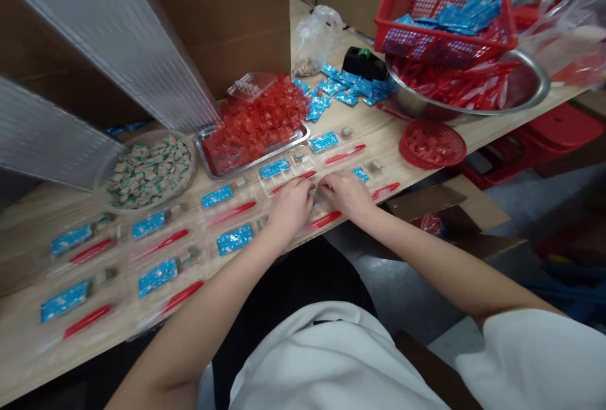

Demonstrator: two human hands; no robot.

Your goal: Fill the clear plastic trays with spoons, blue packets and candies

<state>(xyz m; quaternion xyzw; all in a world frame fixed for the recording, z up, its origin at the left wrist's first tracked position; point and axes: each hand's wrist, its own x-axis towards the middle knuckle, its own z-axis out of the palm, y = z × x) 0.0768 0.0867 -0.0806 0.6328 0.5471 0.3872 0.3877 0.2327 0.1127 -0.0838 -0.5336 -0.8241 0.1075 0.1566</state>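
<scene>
Red candies point(255, 123) heaped on steel tray point(253, 159); clear trays point(156, 325) along table edge point(23, 359) already filled with blue packets point(234, 240), red spoons point(182, 296); left hand point(290, 208), right hand point(343, 195) together, grip hidden.

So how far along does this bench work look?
Done: clear trays at the left each hold a blue sachet, red stick and small cube. In hand: left hand and right hand meet over a central tray. Left: red wrapped cubes, green-tan cubes, basketed blue sachets and the steel bowl's red sticks lie heaped.
</scene>
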